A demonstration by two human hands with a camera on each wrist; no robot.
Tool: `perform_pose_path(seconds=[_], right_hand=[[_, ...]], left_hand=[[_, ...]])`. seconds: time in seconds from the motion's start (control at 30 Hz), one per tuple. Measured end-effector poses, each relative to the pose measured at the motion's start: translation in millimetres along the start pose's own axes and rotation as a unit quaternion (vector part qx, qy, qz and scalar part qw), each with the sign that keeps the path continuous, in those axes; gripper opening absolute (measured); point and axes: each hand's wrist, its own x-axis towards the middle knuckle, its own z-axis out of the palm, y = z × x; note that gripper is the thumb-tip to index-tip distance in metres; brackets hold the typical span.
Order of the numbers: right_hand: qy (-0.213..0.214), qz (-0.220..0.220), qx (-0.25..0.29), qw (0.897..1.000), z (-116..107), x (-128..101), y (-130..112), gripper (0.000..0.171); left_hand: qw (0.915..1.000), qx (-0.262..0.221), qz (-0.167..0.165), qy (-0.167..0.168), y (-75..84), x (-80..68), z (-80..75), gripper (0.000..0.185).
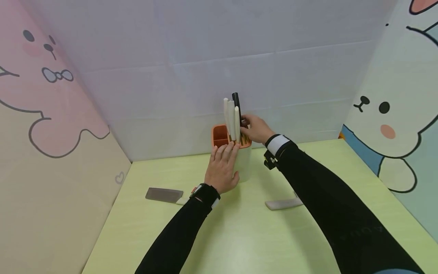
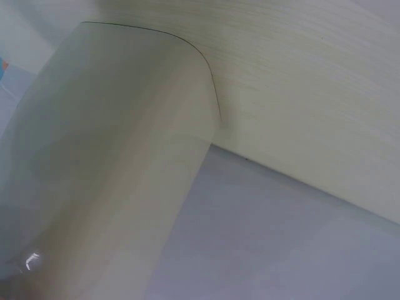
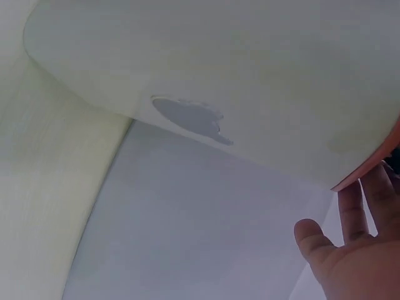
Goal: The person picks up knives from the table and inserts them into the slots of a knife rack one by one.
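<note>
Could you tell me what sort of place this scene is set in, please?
Probably a staged tabletop booth, not a real kitchen: cartoon-animal panels wall in a pale green table, where a knife holder stands and a cleaver lies loose.

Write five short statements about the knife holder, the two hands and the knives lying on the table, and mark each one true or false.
1. The left hand lies flat against the front of the white knife holder. True.
2. The right hand rests on the table away from the holder. False: it is up at the holder's orange top, its fingers at the black handle.
3. Every handle standing in the holder is black. False: several white handles stand beside the black one.
4. A cleaver lies on the green table left of the holder. True.
5. No other knife lies on the table. False: a light knife lies to the right, under the right forearm.
</note>
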Motion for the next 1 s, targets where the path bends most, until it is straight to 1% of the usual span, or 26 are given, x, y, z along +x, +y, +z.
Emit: perform_pose_path(seconds=[0.13,0.2,0.37,0.5,0.77,0.87,1.0], right_hand=[[0.003,-0.019,-0.034,0.999,1,-2,2,0.050],[0.008,-0.025,-0.040,0.999,1,-3,3,0.051],[0.021,-0.023,-0.045,0.998,5,-7,6,0.054],[0.027,-0.028,-0.038,0.998,8,-11,8,0.055],[0.036,-0.038,-0.023,0.998,8,-22,9,0.053],[0.043,-0.030,-0.005,0.999,2,-30,11,0.053],[0.057,-0.018,0.022,0.998,-13,-50,19,0.054]], left_hand=[[1.0000,0.004,0.000,0.003,-0.4,0.1,-0.5,0.090],[1.0000,0.006,0.000,0.003,-0.4,0.1,-0.9,0.089],[1.0000,-0.001,-0.002,-0.005,0.0,0.2,-3.1,0.091],[0.9999,-0.004,-0.005,-0.009,0.2,-0.5,-4.0,0.092],[1.0000,-0.007,-0.001,-0.002,1.9,-1.2,-2.3,0.092],[0.9999,-0.010,0.001,0.003,2.1,-1.2,-2.4,0.092],[0.9998,-0.012,0.006,0.017,0.3,-1.7,-2.5,0.094]])
